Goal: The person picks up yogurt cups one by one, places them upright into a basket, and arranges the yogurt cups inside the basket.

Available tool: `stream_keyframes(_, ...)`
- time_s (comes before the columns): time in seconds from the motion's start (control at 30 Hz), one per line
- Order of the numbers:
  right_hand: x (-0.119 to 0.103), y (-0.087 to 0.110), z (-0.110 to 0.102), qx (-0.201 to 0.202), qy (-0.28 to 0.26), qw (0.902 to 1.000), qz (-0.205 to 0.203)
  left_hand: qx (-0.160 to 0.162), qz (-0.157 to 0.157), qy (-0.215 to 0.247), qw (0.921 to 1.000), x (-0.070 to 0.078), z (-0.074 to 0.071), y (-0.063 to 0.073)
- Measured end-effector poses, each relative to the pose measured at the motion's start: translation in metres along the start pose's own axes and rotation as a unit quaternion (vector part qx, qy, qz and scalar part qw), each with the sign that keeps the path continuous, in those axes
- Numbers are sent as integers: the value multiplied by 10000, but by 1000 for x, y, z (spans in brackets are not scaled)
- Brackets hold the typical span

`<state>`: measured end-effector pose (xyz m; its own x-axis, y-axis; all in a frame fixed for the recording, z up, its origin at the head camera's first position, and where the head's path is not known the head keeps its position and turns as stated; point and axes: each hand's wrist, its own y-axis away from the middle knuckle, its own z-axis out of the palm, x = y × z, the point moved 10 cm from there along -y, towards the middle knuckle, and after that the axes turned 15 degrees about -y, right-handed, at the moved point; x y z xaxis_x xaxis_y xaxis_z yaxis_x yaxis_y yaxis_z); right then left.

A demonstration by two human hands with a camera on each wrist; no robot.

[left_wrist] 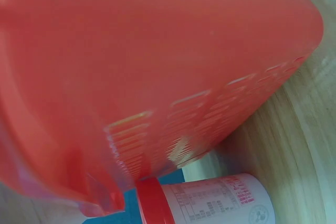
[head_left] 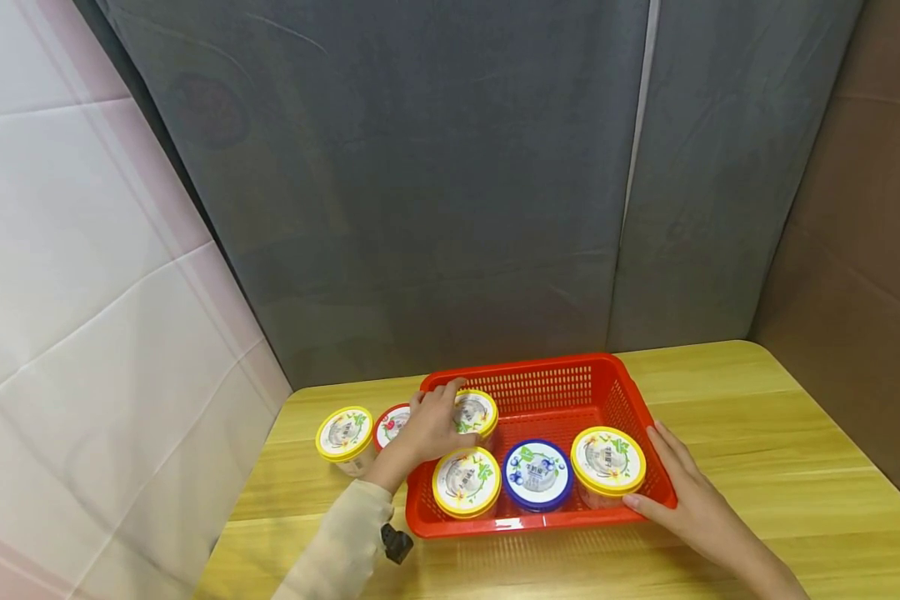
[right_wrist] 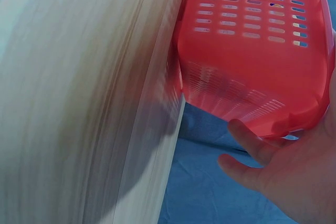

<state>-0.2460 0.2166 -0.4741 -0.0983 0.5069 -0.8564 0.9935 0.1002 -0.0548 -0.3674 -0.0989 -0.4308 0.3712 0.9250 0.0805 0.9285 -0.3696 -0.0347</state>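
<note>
Left sleeve (head_left: 337, 542), swung outward, could topple the red-lidded tub (head_left: 392, 424) beside the basket (head_left: 528, 523); inside, left hand (head_left: 429, 427) grips 1 yellow-lidded tub (head_left: 477, 413); right hand (head_left: 684, 496), spread, touches the basket's right.

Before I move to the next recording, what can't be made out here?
- Head: red-lidded tub, partly hidden by the left hand.
- Head: back yellow-lidded tub in the red basket, partly covered by that hand.
- Head: smallest print on the blue-lidded tub, too small.
- Right wrist: right hand, cut off by the right edge.
</note>
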Motion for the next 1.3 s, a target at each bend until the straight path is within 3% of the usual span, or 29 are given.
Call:
stream_keyframes(0.5, 1, 0, 1, -15, 21, 10000, 60, 5, 7, 43, 10000, 1, -2, 3)
stream_keyframes(0.93, 0, 1, 1, -5, 26, 10000, 42, -46, -160, 294, 9994, 0, -4, 3)
stream_keyframes(1.3, -1, 1, 0, -2, -1, 10000, 38, -95, -247, 236, 9994, -1, -4, 4)
